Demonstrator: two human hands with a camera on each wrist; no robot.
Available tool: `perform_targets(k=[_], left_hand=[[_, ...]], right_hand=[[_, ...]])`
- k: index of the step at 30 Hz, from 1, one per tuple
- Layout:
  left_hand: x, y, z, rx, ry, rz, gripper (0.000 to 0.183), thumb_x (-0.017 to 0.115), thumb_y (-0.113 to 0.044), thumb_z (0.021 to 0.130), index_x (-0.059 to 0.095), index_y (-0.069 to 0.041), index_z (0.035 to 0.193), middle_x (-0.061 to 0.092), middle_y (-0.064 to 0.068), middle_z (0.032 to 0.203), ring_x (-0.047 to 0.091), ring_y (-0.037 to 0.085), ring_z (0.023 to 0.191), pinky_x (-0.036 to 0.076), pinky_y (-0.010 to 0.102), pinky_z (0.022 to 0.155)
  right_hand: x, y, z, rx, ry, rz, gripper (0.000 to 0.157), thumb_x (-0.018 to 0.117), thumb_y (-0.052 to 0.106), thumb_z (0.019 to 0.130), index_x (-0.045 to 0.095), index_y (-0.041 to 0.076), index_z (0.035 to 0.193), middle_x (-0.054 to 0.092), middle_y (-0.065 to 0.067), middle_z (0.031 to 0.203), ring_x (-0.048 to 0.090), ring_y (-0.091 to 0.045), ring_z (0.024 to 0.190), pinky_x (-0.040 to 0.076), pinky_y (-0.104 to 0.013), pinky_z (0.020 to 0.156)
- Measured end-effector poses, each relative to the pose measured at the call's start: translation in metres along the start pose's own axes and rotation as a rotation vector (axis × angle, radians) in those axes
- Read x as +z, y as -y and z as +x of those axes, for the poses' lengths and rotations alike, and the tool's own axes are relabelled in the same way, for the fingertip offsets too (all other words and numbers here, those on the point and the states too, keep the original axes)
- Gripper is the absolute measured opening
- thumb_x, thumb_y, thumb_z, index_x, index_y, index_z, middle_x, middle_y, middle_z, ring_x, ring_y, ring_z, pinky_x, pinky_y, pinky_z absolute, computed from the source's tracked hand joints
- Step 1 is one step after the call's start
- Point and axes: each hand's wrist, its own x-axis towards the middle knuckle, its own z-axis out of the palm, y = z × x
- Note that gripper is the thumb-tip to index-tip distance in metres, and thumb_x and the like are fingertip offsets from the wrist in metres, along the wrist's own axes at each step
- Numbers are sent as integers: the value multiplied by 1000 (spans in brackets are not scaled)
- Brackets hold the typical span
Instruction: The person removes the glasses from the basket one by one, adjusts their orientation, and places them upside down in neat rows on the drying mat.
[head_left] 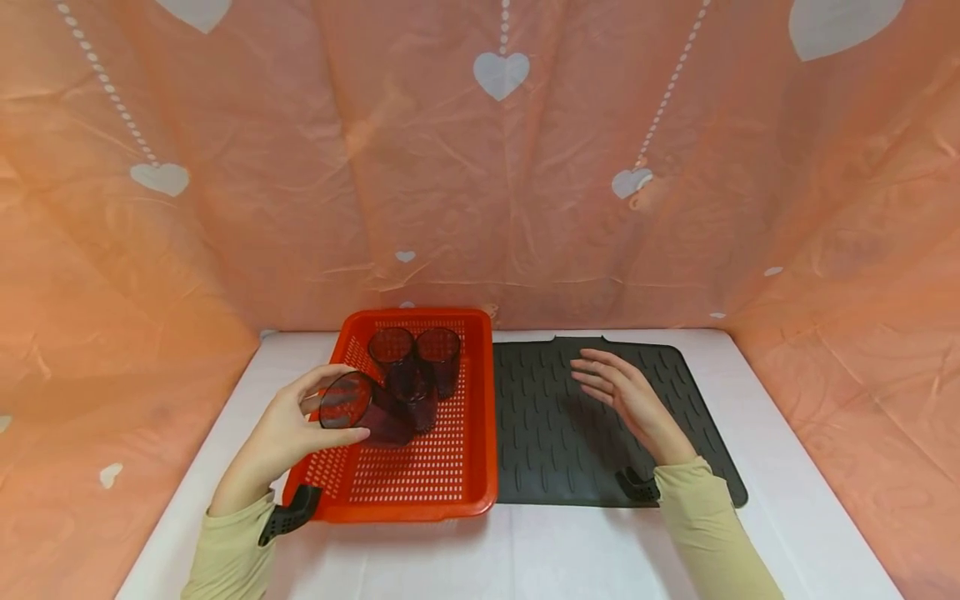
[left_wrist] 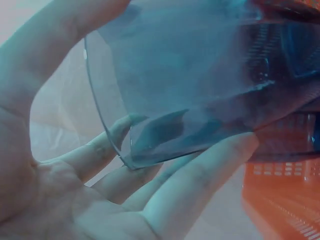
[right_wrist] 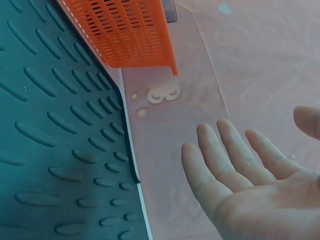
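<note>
My left hand [head_left: 281, 429] grips a dark purple see-through glass [head_left: 386, 421] near its rim, thumb on one side and fingers on the other. The glass tilts over the left part of a red plastic basket [head_left: 480, 467]; in the left wrist view the same glass [left_wrist: 185, 85] fills the space between thumb and fingers. Several more purple glasses [head_left: 442, 358] stand close together in the basket, partly hidden by one another. Over the black ridged mat [head_left: 532, 450] hovers my right hand [head_left: 618, 392], holding nothing, its fingers loosely extended [right_wrist: 250, 175].
The basket and mat lie side by side on a white table [head_left: 420, 558]. Orange cloth with pale hearts [head_left: 450, 167] hangs behind and at both sides. A black wrist strap piece [head_left: 292, 515] sits by the left sleeve.
</note>
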Motion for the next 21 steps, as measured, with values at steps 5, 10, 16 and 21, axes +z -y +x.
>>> perform_targets(k=[5, 10, 16, 21], left_hand=[[3, -5, 4, 24, 3, -115, 72, 85, -15, 72, 49, -17, 135, 47, 4, 137, 58, 22, 112, 55, 34, 74], [11, -12, 10, 20, -15, -244, 71, 83, -9, 74, 48, -12, 136, 49, 9, 135, 61, 23, 107, 55, 35, 75], [20, -16, 21, -6, -32, -329, 70, 83, -8, 75, 47, -14, 135, 48, 8, 135, 58, 25, 111, 55, 35, 76], [28, -15, 32, 0, -50, -396, 69, 81, -6, 76, 47, -11, 136, 49, 10, 133, 58, 25, 109, 55, 34, 77]], right_hand=[[0, 1, 1, 0, 0, 6, 52, 44, 30, 103, 33, 0, 145, 41, -24, 142, 41, -37, 130, 37, -43, 104], [3, 3, 2, 5, -2, 10, 51, 44, 30, 103, 34, 2, 145, 42, -22, 142, 42, -35, 129, 37, -44, 105], [7, 5, 3, 4, 5, 18, 50, 43, 29, 103, 34, 2, 145, 41, -22, 142, 42, -35, 129, 38, -42, 104], [8, 6, 3, 0, 2, 32, 50, 44, 29, 103, 34, 1, 144, 42, -23, 142, 43, -35, 129, 40, -39, 102]])
